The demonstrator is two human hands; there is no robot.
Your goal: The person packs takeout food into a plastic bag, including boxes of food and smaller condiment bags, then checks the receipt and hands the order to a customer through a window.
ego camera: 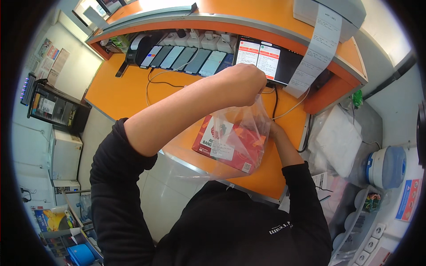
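Note:
A red printed food box (229,143) with a paper slip on its front lies inside a clear plastic bag (244,116) on the orange counter (116,89). Above the box, my left hand (249,83) is closed on the gathered top of the bag, its forearm reaching across the counter. My right hand (272,128) is at the bag's right side, largely hidden behind the plastic, so its fingers do not show clearly.
Several phones (184,60) lean in a row below the shelf, beside a tablet (263,60). A long paper strip (314,53) hangs from a printer (332,16). Cables (166,83) cross the counter. White plastic bags (336,143) lie at the right.

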